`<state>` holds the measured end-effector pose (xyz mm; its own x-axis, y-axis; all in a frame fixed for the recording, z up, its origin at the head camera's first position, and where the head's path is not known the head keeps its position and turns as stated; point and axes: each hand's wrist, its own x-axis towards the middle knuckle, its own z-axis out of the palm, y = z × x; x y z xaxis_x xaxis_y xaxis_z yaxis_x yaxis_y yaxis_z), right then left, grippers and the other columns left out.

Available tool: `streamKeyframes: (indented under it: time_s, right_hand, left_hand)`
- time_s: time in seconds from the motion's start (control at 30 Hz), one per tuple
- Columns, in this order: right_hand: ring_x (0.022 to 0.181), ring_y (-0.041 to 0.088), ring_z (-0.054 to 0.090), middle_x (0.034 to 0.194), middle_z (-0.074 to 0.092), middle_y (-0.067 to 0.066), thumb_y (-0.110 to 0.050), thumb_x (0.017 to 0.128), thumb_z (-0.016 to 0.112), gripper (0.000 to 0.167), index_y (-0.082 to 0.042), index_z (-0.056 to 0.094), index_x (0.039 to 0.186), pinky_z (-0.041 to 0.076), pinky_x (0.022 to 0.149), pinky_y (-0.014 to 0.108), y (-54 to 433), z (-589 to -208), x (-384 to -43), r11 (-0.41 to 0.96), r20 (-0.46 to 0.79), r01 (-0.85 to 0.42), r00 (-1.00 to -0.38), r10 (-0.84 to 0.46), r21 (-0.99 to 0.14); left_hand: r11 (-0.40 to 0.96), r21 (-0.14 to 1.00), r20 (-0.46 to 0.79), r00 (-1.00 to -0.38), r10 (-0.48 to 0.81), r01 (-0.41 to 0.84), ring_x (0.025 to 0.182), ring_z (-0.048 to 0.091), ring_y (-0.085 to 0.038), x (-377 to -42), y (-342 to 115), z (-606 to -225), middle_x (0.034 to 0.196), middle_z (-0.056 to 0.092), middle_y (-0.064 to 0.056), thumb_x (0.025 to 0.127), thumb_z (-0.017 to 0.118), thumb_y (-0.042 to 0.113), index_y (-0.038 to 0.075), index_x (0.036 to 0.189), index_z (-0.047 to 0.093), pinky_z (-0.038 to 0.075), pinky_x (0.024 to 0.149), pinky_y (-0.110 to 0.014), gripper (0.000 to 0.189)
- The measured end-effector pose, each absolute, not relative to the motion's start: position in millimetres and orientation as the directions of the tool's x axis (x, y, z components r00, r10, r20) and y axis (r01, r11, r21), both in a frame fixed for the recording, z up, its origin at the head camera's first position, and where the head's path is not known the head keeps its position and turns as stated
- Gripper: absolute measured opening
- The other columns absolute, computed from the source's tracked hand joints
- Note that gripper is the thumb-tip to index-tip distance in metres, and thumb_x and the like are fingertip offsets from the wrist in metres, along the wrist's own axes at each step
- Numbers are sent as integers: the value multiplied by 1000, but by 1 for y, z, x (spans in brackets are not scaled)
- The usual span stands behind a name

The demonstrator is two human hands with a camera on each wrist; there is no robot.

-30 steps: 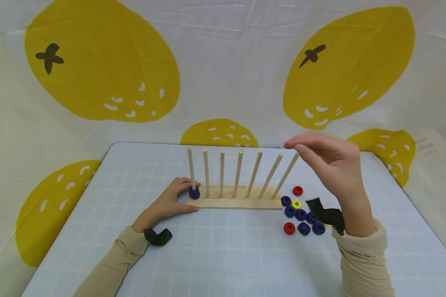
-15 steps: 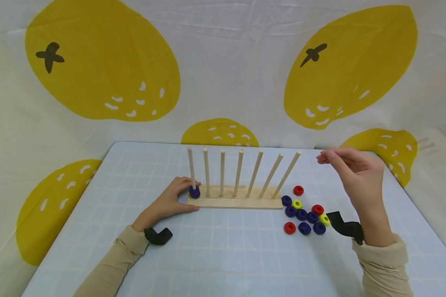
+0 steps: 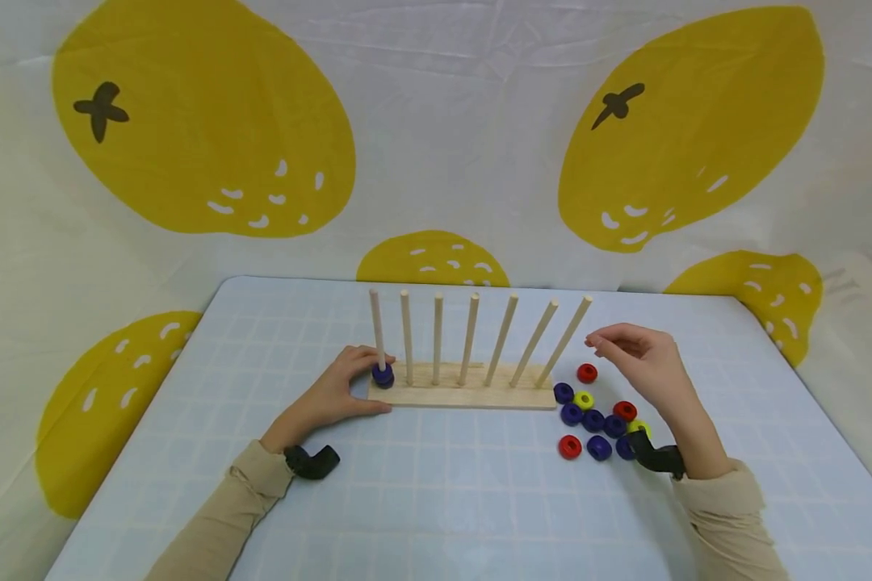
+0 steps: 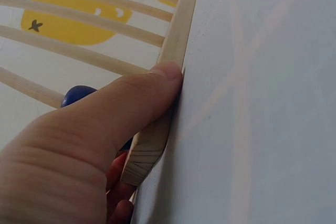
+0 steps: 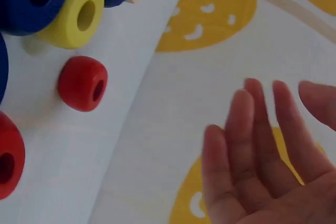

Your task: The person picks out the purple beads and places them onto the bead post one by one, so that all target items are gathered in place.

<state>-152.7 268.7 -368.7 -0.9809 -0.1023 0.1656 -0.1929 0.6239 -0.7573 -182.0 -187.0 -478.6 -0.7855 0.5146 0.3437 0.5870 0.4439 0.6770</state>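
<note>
My left hand (image 3: 327, 397) grips the left end of a wooden peg rack (image 3: 472, 397), thumb along its front edge and fingers behind, as the left wrist view confirms. Blue beads (image 3: 383, 375) sit low on the leftmost peg; the other pegs carry nothing. My right hand (image 3: 643, 359) is raised over the table to the right of the rack, beside the loose beads. In the right wrist view its fingers (image 5: 241, 145) are loosely extended and hold nothing. Closest to it are a red bead (image 5: 83, 84) and a yellow bead (image 5: 79, 14).
Several blue, red and yellow beads lie by the rack's right end, among them a red bead (image 3: 570, 447) in front and a blue bead (image 3: 599, 448). The upright pegs (image 3: 501, 339) lean apart in view. A fruit-print cloth (image 3: 450, 121) hangs behind the table (image 3: 465, 500).
My right hand first moved right, away from the rightmost peg's top, then came down and left toward the loose beads. My left hand stays on the rack.
</note>
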Motion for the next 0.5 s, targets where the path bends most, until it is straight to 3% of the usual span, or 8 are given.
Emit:
streamKeyframes:
  time_s: [0.23,0.5]
  right_hand:
    - [87,24,64,97,71,9,-23,95,69,28,-2,70,113,51,78,34,262,-389,-161,733,-27,-152,-974,-226,-663]
    - [76,19,56,87,67,3,-14,87,75,25,0,71,107,50,69,34,252,-399,-162,764,-126,-164,-944,-305,-624]
  left_hand:
    - [447,692,322,-796,512,567,119,46,-25,-182,-186,-478,129,59,-4,70,92,24,12,131,65,38,101,-53,67]
    - [455,685,320,-796,514,569,119,46,-24,-183,-187,-480,129,58,-4,70,92,25,13,131,64,38,101,-53,68]
